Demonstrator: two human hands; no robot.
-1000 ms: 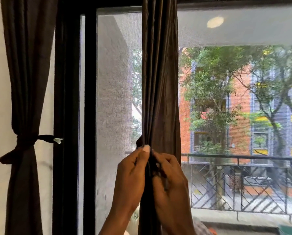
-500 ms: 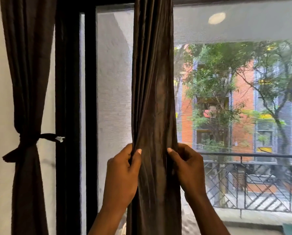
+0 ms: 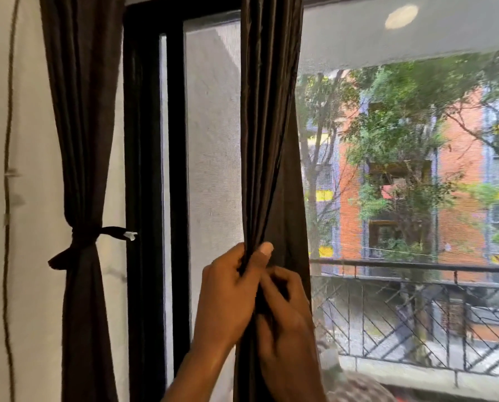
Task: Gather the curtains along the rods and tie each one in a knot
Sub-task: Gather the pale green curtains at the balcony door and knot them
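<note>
A dark brown curtain [image 3: 267,134] hangs in front of the window, bunched into narrow folds. My left hand [image 3: 228,294] grips the folds from the left, thumb up against the cloth. My right hand [image 3: 283,311] is pressed in from the right just below it, fingers curled into the same bunch. A second dark curtain [image 3: 80,140] hangs at the left against the wall, cinched at mid-height by a tied band [image 3: 81,242]. The curtain rods are out of view above the frame.
A black window frame [image 3: 155,198] stands between the two curtains, with a mesh screen behind the glass. A thin cord [image 3: 8,198] runs down the white wall at far left. Outside are a balcony railing [image 3: 416,268], trees and a brick building.
My hands, which held the curtain's two edges apart half a second ago, have come together and squeezed the cloth into a tight bunch. The view has shifted a little to the left.
</note>
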